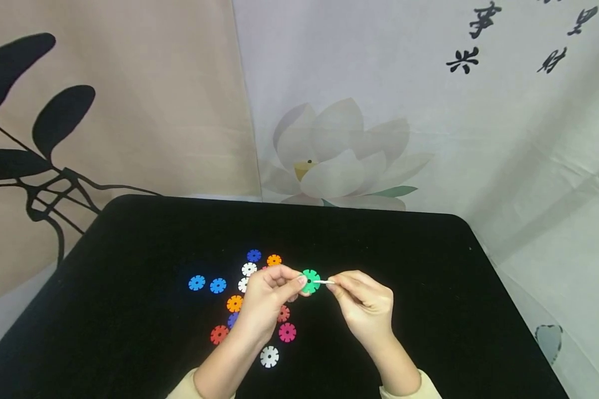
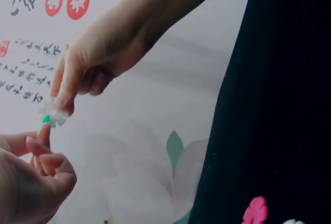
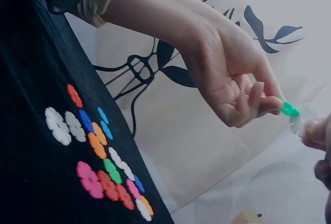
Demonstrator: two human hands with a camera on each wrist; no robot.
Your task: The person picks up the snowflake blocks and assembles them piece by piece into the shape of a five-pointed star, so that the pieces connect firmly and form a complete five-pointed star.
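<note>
Above the table, my left hand (image 1: 272, 291) pinches a green notched interlocking disc (image 1: 310, 281) by its edge. Between the thumb and fingers of my right hand (image 1: 366, 305) is a white notched disc (image 1: 324, 282), seen edge-on. Its near edge meets the green disc's right side, crosswise to it. In the left wrist view the white disc (image 2: 58, 118) faces the camera and a sliver of the green disc (image 2: 46, 119) shows beside it. From the right wrist the two touch, though I cannot tell how deep the slots engage.
On the black table (image 1: 409, 244) lie several loose discs, among them light blue discs (image 1: 197, 282), a pink disc (image 1: 287, 332), a white disc (image 1: 269, 357) and a red disc (image 1: 219, 334). My left forearm hides some. A printed cloth (image 1: 179, 100) hangs behind the table.
</note>
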